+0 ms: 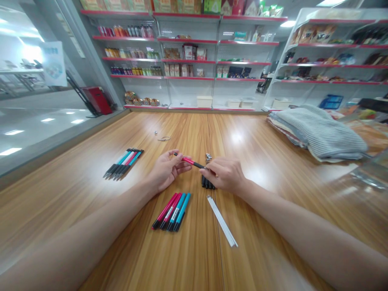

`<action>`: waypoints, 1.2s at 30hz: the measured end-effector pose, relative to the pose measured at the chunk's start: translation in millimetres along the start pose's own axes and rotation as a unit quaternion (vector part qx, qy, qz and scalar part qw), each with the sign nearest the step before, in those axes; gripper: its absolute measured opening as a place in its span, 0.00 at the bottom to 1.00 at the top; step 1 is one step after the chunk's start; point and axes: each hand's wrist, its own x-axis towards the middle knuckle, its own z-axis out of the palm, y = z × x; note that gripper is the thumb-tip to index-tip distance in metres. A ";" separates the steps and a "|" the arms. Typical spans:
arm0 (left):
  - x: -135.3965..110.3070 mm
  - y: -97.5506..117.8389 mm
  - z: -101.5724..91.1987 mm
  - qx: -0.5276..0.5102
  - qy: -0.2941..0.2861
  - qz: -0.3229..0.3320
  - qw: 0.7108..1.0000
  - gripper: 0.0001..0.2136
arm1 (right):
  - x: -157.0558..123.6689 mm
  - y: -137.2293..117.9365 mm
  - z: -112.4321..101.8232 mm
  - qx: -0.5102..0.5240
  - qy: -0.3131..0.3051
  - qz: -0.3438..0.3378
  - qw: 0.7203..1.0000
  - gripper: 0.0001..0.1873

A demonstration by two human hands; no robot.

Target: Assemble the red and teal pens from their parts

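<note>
Between my two hands is a pink pen with a black grip section, tilted down to the right. My left hand pinches its barrel near the left end. My right hand has its fingers closed at the tip end, hiding what they pinch there. Under and beside the right hand lie black grip pieces and small silver tips. Nearer me sit pink and blue pen barrels in a row. White ink refills lie to their right. Several whole pens rest at the left.
A stack of folded cloths lies at the right, near a clear container. Toward the back are a thin looped strip and a tiny metal piece. Stocked shelves stand behind the wooden table.
</note>
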 end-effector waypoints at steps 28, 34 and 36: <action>5.4 5.1 -7.8 0.025 0.034 0.012 0.999 0.15 | -4.6 4.4 0.8 0.066 -0.011 0.135 0.989 0.11; 6.2 4.0 -6.4 0.019 0.027 0.017 0.999 0.15 | -4.8 5.4 1.7 0.063 -0.013 0.140 0.988 0.10; 7.3 3.2 -7.4 0.017 0.027 0.018 0.999 0.15 | -4.4 6.1 2.5 0.066 -0.013 0.143 0.987 0.10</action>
